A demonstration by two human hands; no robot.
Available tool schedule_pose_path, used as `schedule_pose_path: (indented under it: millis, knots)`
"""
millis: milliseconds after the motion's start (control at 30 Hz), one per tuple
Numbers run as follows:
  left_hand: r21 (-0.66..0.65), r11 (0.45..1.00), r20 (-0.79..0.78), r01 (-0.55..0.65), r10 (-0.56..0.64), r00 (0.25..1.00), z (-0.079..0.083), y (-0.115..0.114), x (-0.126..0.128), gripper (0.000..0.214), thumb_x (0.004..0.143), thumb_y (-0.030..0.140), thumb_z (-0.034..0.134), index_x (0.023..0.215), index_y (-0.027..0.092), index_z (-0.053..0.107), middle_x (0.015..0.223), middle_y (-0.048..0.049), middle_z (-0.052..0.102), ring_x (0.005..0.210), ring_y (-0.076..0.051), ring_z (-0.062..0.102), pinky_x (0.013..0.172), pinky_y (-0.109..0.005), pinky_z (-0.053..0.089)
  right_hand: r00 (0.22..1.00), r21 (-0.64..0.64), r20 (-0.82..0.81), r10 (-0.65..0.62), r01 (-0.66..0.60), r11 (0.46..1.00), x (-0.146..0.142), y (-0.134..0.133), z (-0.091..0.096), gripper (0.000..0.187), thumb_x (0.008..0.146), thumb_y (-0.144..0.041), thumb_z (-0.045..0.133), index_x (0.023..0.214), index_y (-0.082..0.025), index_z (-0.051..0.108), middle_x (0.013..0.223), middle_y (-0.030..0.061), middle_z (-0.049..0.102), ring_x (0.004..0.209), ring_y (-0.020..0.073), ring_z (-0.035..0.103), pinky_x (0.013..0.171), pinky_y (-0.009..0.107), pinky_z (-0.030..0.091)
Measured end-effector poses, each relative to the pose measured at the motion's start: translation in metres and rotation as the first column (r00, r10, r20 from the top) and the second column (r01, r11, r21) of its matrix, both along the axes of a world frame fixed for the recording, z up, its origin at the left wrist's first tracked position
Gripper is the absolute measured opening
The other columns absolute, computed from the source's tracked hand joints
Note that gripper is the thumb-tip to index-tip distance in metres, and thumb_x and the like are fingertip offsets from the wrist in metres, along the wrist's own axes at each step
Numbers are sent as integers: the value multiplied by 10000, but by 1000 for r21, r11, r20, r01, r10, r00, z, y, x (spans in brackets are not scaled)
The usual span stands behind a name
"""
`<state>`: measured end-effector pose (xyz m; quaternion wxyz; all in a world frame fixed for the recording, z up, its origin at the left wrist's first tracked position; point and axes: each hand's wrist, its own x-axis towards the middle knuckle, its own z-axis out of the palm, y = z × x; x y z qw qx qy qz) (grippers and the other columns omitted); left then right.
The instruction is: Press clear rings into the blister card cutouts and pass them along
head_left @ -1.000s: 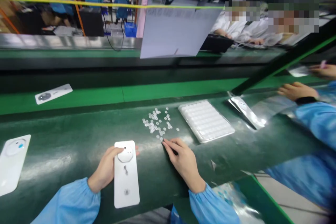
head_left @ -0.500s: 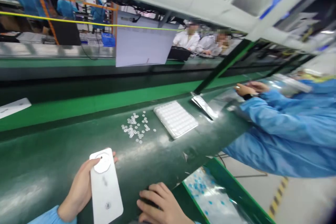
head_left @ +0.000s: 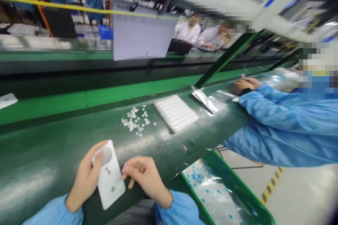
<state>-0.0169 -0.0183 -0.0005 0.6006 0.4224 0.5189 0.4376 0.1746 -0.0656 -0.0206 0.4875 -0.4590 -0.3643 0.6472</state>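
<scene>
My left hand (head_left: 86,175) grips a white phone back cover (head_left: 114,177) by its upper left edge, with the thumb on the front and fingertips showing behind the far edge. The cover is tilted above the bench and bears a round grey camera area (head_left: 106,156) near its top and small dark marks below. Close to the cover's right edge is my right hand (head_left: 146,174), its thumb and index finger pinched together. Whether they touch the edge or hold something small, I cannot tell. Several small clear discs (head_left: 134,121) lie scattered beyond the hands.
A white gridded tray (head_left: 176,113) rests on the green bench (head_left: 66,144), with a silvery pouch (head_left: 204,100) behind it. At lower right, a green bin (head_left: 219,186) holds clear film and blue dots. A co-worker's blue sleeves (head_left: 280,112) are at right; a green post (head_left: 227,59) rises behind.
My right hand has risen from near the bench's front edge to the cover's right side, and its fingers have pinched together. The left thumb has shifted, and the cover's camera area now looks grey instead of white.
</scene>
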Motion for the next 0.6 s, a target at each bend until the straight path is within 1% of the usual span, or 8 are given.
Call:
schedule_pose_path:
  millis: [33,67,133,233,300,433,500,600]
  knots:
    - [76,997,-103,32,-24,994,0,-1,0,350,819,395,802,1122,221,797,1213,-92,778,1061,-298,737,873,-288,574,999,-21,-47,-10,9,1000,-6,7,3,414,718,-517,897,794,-147,729,681,66,747,593,178,705,440,211,521]
    - [151,986,-207,70,-38,978,0,-1,0,246,831,377,785,1005,209,832,1143,-92,799,1031,-297,739,890,-299,566,996,-43,-87,-19,15,999,-11,13,6,416,702,-508,911,783,-151,715,681,61,741,607,176,705,436,199,509]
    - [232,965,-312,125,-48,949,1,-2,2,193,827,349,785,953,220,852,1029,-83,821,945,-288,750,887,-326,565,987,-91,-159,-22,8,996,-18,21,11,406,701,-493,917,778,-157,702,665,33,712,547,133,649,414,175,460]
    - [256,957,-290,135,-57,955,1,-4,3,252,766,340,853,1000,248,855,998,-75,826,891,-284,750,878,-356,575,971,-154,-240,-15,-23,988,-24,24,18,373,732,-471,908,767,-164,698,594,-33,599,429,51,444,379,159,336]
    - [263,958,-234,115,-52,971,1,-5,3,267,729,327,887,985,260,859,1014,-77,824,910,-294,748,897,-375,575,967,-181,-253,-19,-28,983,-26,21,22,369,732,-461,910,731,-164,691,565,-59,508,437,38,355,386,166,275]
    - [287,949,-166,127,-81,983,0,-7,2,154,780,314,848,928,279,864,970,-73,827,895,-283,746,880,-366,565,977,-198,-208,-38,-4,980,-29,16,26,386,716,-479,915,695,-162,695,552,-65,433,472,50,311,412,188,250]
    - [281,946,-176,158,-111,978,-1,-7,1,119,810,314,822,918,291,865,939,-66,829,869,-269,740,855,-350,556,986,-190,-164,-32,0,982,-28,16,25,379,722,-491,906,714,-166,711,545,-62,436,477,60,311,414,197,263]
    - [253,947,-174,196,-155,972,-2,-6,0,133,833,318,802,949,298,862,967,-62,829,895,-267,738,862,-340,547,998,-137,-65,25,-34,990,-19,17,24,352,758,-489,877,728,-171,729,538,-51,461,470,70,335,408,204,277]
